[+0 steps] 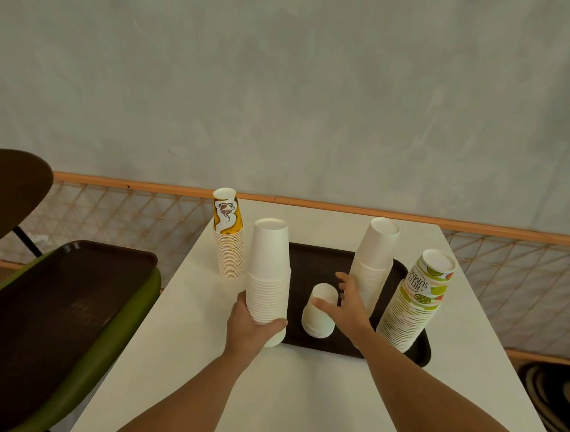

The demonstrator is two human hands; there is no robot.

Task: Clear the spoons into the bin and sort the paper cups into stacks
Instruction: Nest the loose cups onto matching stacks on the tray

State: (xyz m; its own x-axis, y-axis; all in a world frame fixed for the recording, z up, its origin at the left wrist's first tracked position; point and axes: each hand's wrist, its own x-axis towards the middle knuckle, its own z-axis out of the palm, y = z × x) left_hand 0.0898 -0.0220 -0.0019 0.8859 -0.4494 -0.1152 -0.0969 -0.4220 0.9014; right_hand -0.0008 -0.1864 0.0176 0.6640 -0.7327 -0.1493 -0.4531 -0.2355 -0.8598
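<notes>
L hand [252,328] grips the lower part of a tall white cup stack [269,265], fingers wrapped round it; the stack stands upside-down on the white table [297,402] at the left edge of the dark tray [321,259]. R hand [348,308] is spread, not clenched, thumb touching a short white stack [319,314] mid-tray. 2 more stacks on the tray: plain white stack [373,255] at back, lime-print stack [416,299] at right edge. Yellow-print stack [228,239] on table, far left. 2nd tray [51,300] lies on a green chair [117,332] left of the table.
</notes>
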